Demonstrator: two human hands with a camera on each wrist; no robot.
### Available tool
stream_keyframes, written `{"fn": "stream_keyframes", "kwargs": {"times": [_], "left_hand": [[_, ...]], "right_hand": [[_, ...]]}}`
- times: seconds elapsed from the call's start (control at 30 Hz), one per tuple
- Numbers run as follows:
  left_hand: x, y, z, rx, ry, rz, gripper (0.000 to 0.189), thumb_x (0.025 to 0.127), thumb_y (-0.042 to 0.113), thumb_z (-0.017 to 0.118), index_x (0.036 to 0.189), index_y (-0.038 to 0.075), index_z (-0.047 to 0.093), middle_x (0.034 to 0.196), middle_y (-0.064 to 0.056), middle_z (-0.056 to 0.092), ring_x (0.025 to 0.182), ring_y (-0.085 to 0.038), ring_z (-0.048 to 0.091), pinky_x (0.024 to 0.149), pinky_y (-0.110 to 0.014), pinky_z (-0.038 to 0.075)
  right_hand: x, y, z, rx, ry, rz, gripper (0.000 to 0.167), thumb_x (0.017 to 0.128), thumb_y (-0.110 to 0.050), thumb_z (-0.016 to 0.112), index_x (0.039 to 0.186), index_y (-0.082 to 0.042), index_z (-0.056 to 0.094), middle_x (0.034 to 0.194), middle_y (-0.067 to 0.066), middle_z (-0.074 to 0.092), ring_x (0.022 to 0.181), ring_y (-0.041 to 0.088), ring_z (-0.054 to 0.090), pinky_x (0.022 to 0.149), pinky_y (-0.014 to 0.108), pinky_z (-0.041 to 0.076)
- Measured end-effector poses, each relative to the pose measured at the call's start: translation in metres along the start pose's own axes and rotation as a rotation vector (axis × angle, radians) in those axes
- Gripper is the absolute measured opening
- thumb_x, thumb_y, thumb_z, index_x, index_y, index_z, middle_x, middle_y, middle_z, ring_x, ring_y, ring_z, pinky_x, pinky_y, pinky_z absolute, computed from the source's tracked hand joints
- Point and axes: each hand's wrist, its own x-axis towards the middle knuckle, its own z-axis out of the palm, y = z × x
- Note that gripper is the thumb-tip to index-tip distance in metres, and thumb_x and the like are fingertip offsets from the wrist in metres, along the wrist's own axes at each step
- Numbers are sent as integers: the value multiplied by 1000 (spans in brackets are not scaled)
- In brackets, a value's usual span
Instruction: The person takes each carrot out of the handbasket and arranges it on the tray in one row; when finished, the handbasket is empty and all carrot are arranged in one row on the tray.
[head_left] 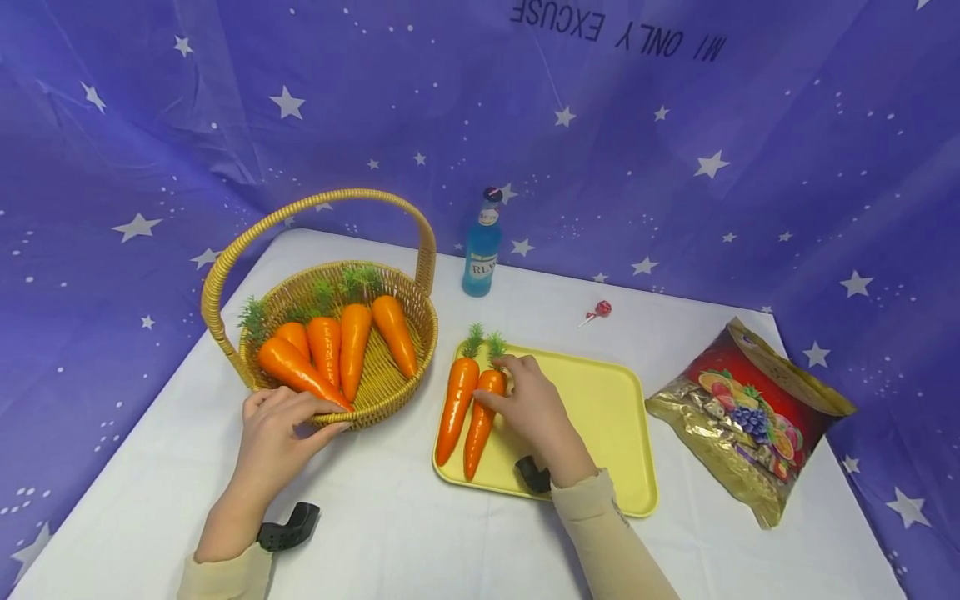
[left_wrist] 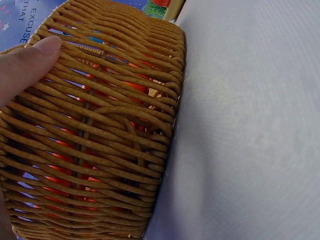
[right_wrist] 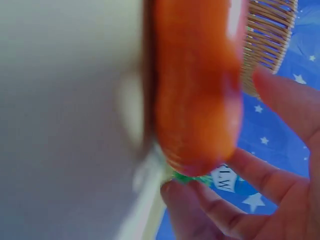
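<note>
My left hand [head_left: 275, 432] holds the near rim of a wicker basket [head_left: 390, 406]; in the left wrist view its thumb [left_wrist: 46, 50] presses the outer weave. Several carrots [head_left: 355, 337] with green tops lie in the basket. My right hand [head_left: 537, 408] is around the top of a carrot [head_left: 480, 433] on the yellow tray [head_left: 600, 408]. In the right wrist view, fingers [right_wrist: 250, 170] touch this carrot's thick end, while the thumb [right_wrist: 275, 92] shows a small gap from its side. A second carrot [head_left: 455, 408] lies just left of it.
Behind the tray stands a blue bottle [head_left: 482, 254]. A red lollipop [head_left: 602, 308] lies to the bottle's right. At the right edge of the table [head_left: 390, 533] is a red and gold snack bag [head_left: 750, 417]. The basket's tall handle [head_left: 330, 196] arches over it.
</note>
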Motion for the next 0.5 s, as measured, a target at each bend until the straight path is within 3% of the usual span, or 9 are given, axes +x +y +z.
{"fn": "stream_keyframes", "kwargs": {"times": [0.17, 0.5], "left_hand": [[0, 0, -1, 3, -3, 1, 31, 59, 16, 91, 86, 20, 76, 74, 13, 64, 69, -6, 39, 82, -46, 23], [0, -1, -1, 5, -8, -2, 30, 60, 18, 90, 86, 22, 76, 73, 14, 62, 69, -6, 38, 82, -45, 24]], "right_hand": [[1, -10, -12, -51, 69, -64, 57, 84, -41, 74, 130, -13, 58, 121, 9, 52, 107, 25, 52, 94, 42, 43], [15, -64, -31, -63, 72, -210, 54, 86, -37, 73, 132, -15, 57, 128, 6, 53, 117, 25, 50, 100, 42, 40]]}}
